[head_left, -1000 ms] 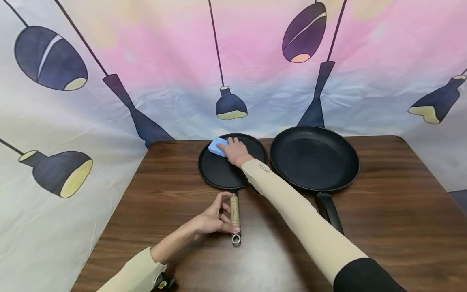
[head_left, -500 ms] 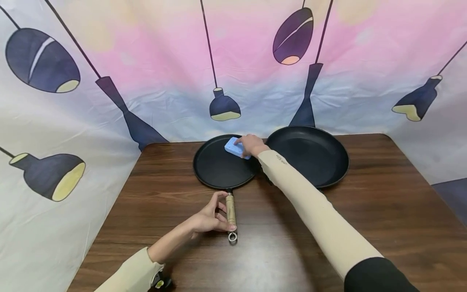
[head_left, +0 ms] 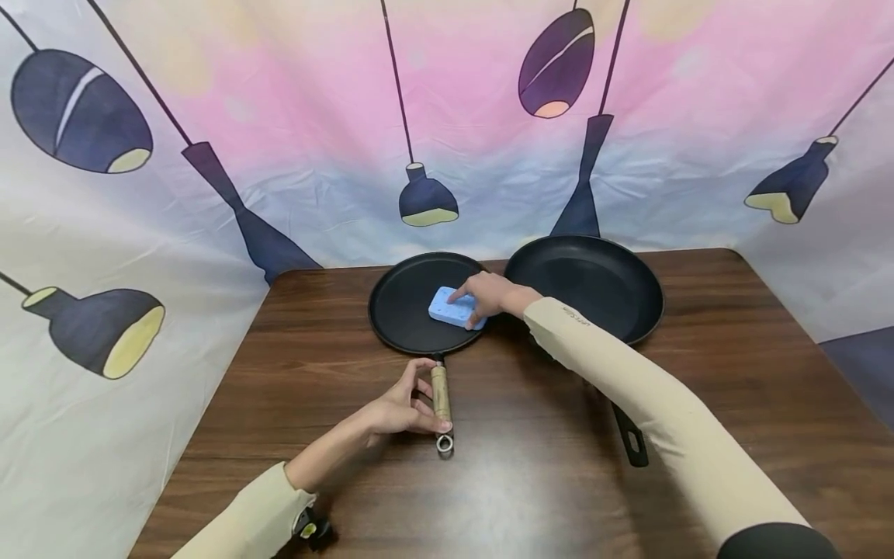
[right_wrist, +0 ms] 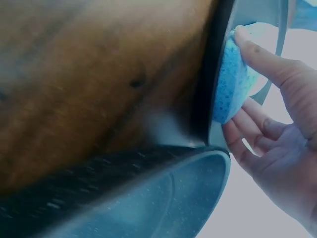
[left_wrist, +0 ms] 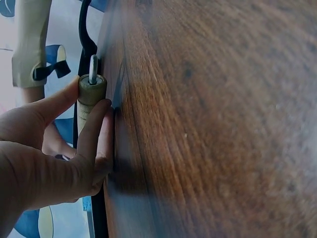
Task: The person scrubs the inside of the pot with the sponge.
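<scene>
A flat black pan with a wooden handle lies toward the back of the table. My left hand grips that handle from the left, thumb near its metal ring end; the left wrist view shows the fingers round the wooden grip. In my right hand is a light blue sponge, held against the right part of the pan's surface. The right wrist view has the sponge between thumb and fingers, right at the pan's rim.
A larger, deeper black frying pan stands close on the right, its black handle partly behind my right sleeve. The brown wooden table ends at a printed fabric backdrop.
My right hand has moved the sponge from the pan's far left side across to the right, then toward me. The left hand keeps its hold on the handle.
</scene>
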A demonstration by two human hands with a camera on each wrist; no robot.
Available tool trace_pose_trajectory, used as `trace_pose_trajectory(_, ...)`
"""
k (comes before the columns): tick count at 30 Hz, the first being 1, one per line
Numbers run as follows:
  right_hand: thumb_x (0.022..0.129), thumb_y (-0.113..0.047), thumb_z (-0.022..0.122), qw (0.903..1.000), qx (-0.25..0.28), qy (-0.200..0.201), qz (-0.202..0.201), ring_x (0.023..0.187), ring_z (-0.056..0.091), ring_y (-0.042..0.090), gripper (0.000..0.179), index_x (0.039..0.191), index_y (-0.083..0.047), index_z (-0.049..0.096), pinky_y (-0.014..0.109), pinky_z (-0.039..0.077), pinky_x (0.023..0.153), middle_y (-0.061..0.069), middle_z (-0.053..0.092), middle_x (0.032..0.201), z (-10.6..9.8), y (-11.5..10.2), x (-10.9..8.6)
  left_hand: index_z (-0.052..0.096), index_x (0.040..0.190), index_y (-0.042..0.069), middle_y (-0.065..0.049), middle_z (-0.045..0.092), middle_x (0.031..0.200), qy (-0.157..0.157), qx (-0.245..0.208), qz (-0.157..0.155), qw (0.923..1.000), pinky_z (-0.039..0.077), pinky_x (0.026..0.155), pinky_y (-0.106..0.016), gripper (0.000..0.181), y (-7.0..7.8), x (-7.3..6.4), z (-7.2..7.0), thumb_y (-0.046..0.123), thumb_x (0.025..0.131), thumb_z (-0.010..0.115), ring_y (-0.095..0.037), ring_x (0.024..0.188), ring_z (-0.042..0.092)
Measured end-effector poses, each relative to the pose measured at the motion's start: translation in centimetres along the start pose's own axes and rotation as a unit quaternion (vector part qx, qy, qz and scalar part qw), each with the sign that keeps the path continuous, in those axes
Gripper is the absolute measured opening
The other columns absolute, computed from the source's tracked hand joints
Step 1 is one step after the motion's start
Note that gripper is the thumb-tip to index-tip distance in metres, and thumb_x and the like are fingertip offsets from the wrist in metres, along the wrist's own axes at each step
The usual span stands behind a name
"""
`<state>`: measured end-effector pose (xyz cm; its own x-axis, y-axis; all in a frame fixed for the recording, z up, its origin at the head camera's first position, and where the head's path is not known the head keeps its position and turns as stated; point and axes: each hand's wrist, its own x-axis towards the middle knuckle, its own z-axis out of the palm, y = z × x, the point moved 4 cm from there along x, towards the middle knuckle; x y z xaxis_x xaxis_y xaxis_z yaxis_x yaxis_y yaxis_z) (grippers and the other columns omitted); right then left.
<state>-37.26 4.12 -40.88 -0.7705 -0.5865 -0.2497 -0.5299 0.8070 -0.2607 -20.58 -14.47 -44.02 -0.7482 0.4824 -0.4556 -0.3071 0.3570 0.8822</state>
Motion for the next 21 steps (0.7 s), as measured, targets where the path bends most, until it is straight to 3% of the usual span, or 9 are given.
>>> trace_pose_trajectory(3,0.09,-0.028,0.081,0.9995,0.011,0.006,-0.028,0.095,0.065,0.026,0.057,0.143,-0.028,0.06,0.031,0.051,0.083,0.01,0.073,0.118,0.3,-0.6,-0.5,0.017,0.151,0.019,-0.015,0.037,0.125,-0.001,-0.006,0.002,1.0,0.058,0.075,-0.025,0.097,-0.1,0.1,0.0,-0.003,0.082,0.082,-0.017,0.089,0.065)
trace_pose_trajectory(6,0.09,-0.024,0.081,0.9986,0.003,0.021,-0.048,0.087,0.062,0.026,0.055,0.141,-0.027,0.062,0.031,0.052,0.082,0.011,0.072,0.102,0.7,-1.6,-1.0,0.018,0.151,0.018,-0.016,0.038,0.125,-0.002,-0.005,0.004,1.0,0.058,0.075,-0.026,0.097,-0.1,0.1,0.1,-0.002,0.082,0.083,-0.018,0.089,0.065)
trace_pose_trajectory(9,0.089,-0.023,0.081,0.9971,-0.004,0.034,-0.069,0.108,0.063,0.025,0.054,0.14,-0.026,0.063,0.036,0.055,0.097,0.008,0.072,0.121,1.2,-2.9,-0.9,0.018,0.151,0.018,-0.016,0.038,0.126,-0.002,0.001,0.003,1.0,0.058,0.076,-0.026,0.096,0.0,0.0,0.1,0.001,0.082,0.083,-0.018,0.09,0.064)
trace_pose_trajectory(12,0.091,-0.022,0.079,0.9947,0.0,0.032,-0.098,0.13,0.055,0.027,0.052,0.141,-0.027,0.062,0.042,0.05,0.111,0.007,0.064,0.139,1.8,-4.0,-0.4,0.02,0.151,0.019,-0.016,0.039,0.126,0.001,0.009,0.002,1.0,0.056,0.076,-0.026,0.096,0.0,0.0,0.0,0.003,0.082,0.084,-0.018,0.09,0.064)
trace_pose_trajectory(17,0.093,-0.025,0.077,0.9891,0.01,0.036,-0.142,0.138,0.05,0.028,0.05,0.141,-0.03,0.062,0.045,0.045,0.117,0.009,0.056,0.148,2.2,-5.1,1.3,0.02,0.151,0.02,-0.016,0.039,0.127,0.006,0.008,-0.001,0.9999,0.057,0.076,-0.027,0.096,-0.2,-0.2,-0.1,0.003,0.082,0.085,-0.018,0.091,0.065)
trace_pose_trajectory(21,0.096,-0.027,0.072,0.9901,0.016,0.058,-0.127,0.141,0.049,0.029,0.048,0.143,-0.027,0.06,0.044,0.046,0.116,0.01,0.053,0.152,1.9,-4.4,2.8,0.022,0.15,0.02,-0.016,0.041,0.126,0.01,0.007,0.003,0.9999,0.057,0.074,-0.026,0.096,-0.3,-0.2,0.1,0.002,0.081,0.085,-0.018,0.089,0.065)
